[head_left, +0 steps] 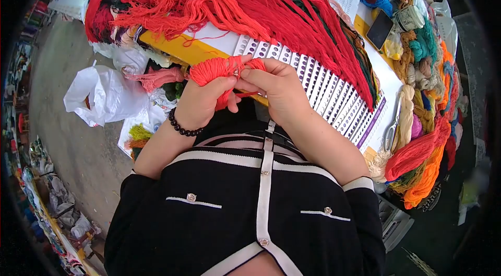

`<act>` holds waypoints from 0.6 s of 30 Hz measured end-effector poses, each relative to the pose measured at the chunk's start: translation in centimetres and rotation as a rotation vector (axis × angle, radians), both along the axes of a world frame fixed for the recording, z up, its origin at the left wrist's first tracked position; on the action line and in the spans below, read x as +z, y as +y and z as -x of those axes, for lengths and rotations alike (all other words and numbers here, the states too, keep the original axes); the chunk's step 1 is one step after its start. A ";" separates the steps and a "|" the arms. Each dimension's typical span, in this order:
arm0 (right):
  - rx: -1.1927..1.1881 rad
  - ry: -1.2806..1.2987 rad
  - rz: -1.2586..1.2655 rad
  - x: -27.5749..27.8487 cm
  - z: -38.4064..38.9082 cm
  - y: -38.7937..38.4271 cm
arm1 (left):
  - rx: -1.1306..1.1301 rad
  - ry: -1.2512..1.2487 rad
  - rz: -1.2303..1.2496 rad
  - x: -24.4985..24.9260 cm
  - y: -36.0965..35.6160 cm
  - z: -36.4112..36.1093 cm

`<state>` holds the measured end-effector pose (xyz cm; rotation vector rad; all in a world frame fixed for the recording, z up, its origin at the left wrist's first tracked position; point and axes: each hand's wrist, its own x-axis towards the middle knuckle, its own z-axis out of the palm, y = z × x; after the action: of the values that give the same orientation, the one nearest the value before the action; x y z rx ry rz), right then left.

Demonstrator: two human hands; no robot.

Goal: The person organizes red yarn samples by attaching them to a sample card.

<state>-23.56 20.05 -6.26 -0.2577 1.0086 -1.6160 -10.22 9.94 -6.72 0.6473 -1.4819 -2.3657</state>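
Note:
A bundled skein of coral-red yarn (pixel 214 71) is held in front of my body, near the table's edge. My left hand (pixel 210 94), with a black bead bracelet at its wrist, grips the skein from the left, thumb on top. My right hand (pixel 276 80) pinches the skein's right part, its fingertips almost meeting the left ones. Between the fingertips, the yarn narrows; the detail there is too small to make out. Just beyond both hands lie long red yarn hanks (pixel 308 28) and looser coral strands (pixel 203 7) on the table.
A white card with rows of holes (pixel 326 90) lies under the hanks. To the right are scissors (pixel 392 127), a phone (pixel 379 30) and heaped coloured yarn (pixel 422 166). White plastic bags (pixel 107 93) hang at the left beside the yellow table edge (pixel 175 49).

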 end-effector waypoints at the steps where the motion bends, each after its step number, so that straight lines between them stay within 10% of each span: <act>1: 0.008 -0.006 0.004 0.1 0.0 0.1 | 0.012 0.017 -0.016 0.0 0.0 0.0; 18: 0.039 0.040 0.016 -0.9 -0.1 0.0 | 0.073 0.014 0.005 0.0 0.8 0.7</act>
<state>-23.47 20.09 -7.12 -0.3198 1.0149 -1.5894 -10.89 10.71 -6.73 0.6702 -1.4333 -2.3065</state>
